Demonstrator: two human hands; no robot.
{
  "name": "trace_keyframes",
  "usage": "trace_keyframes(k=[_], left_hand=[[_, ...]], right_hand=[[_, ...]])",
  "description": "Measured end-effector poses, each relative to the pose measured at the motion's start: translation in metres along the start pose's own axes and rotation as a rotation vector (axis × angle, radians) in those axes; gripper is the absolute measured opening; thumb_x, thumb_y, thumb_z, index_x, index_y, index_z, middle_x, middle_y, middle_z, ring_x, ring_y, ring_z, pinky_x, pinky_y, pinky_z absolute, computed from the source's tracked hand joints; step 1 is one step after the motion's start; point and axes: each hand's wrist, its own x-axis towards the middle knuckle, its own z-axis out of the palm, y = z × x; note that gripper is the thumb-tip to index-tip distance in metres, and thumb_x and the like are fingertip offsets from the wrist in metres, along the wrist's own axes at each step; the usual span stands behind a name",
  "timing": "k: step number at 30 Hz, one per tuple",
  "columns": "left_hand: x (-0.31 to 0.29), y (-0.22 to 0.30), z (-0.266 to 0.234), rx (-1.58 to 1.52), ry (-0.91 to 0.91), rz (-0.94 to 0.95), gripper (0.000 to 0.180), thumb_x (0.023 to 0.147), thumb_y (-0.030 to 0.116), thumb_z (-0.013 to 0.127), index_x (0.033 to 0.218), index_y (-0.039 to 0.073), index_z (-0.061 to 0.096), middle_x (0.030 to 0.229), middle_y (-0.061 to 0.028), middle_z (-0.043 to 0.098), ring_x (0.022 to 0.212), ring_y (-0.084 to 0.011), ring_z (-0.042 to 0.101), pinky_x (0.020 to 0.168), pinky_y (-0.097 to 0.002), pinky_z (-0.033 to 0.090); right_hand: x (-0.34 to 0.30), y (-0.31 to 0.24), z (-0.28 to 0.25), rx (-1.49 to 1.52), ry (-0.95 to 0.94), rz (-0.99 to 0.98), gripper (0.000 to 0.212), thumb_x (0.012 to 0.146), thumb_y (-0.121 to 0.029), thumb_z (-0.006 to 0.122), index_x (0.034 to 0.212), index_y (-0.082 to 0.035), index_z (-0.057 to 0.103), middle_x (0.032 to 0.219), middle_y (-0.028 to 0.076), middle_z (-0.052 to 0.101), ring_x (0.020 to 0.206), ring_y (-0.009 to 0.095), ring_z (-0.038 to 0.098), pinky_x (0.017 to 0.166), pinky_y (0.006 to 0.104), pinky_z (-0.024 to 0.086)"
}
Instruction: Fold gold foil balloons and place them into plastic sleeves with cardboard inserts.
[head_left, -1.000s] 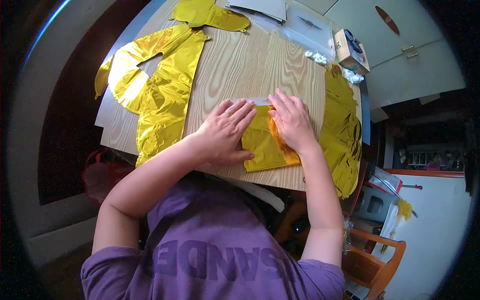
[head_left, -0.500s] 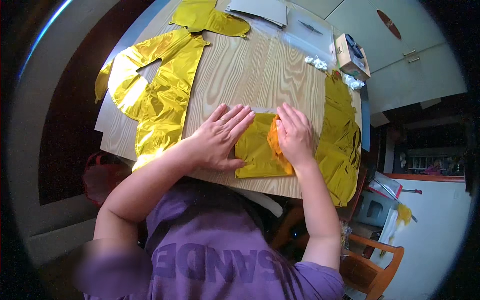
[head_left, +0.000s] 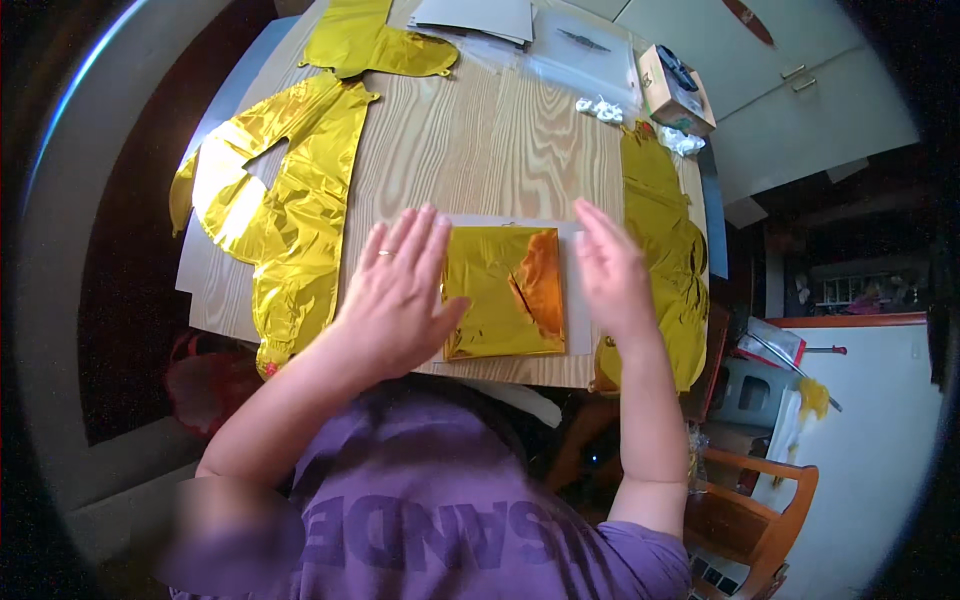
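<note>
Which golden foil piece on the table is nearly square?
The folded foil piece between the left hand and the right hand, with an orange patch; the other foil pieces have irregular outlines.

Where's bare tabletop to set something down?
Widest bare patch: mid-table wood, between left gold foil and right gold foil, beyond folded foil. Crowded: far edge (grey sheets, clear plastic, box); near edge, left hand, right hand.

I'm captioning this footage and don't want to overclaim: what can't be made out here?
In the head view:
Right hand: finger detail, lost to motion blur.
Folded gold foil: part of its left edge, behind the left hand.
Farthest gold foil balloon: its top, cut off by the upper edge.
</note>
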Motion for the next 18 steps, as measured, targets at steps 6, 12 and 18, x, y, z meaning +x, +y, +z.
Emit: trace_keyframes(k=[6, 12, 18], left_hand=[[0.017, 0.017, 0.054, 0.021, 0.129, 0.101, 0.088, 0.093, 0.056, 0.055, 0.147, -0.010, 0.033, 0.156, -0.0304, 0.029, 0.148, -0.0439, 0.024, 0.120, -0.0548, 0.016], [0.025, 0.011, 0.065, 0.068, 0.085, 0.144, 0.095, 0.092, 0.064, 0.050, 0.147, -0.011, 0.033, 0.156, -0.0302, 0.029, 0.149, -0.0438, 0.023, 0.120, -0.0554, 0.016], [0.025, 0.012, 0.066, 0.051, 0.111, 0.168, 0.099, 0.089, 0.067, 0.050, 0.149, -0.010, 0.032, 0.157, -0.0287, 0.028, 0.149, -0.0422, 0.022, 0.121, -0.0552, 0.014]], right_hand=[[-0.019, 0.013, 0.054, -0.413, -0.219, -0.124, 0.061, 0.101, -0.035, 0.049, 0.149, 0.001, 0.038, 0.158, 0.021, 0.034, 0.147, 0.038, 0.029, 0.121, 0.0561, 0.015], [-0.029, 0.025, 0.055, -0.436, -0.227, -0.028, 0.070, 0.102, -0.042, 0.045, 0.154, 0.001, 0.027, 0.162, 0.022, 0.024, 0.151, 0.038, 0.020, 0.122, 0.0560, 0.008], [-0.035, 0.021, 0.052, -0.479, -0.249, -0.011, 0.075, 0.102, -0.048, 0.042, 0.155, 0.002, 0.024, 0.163, 0.022, 0.019, 0.152, 0.038, 0.016, 0.121, 0.0574, 0.006]])
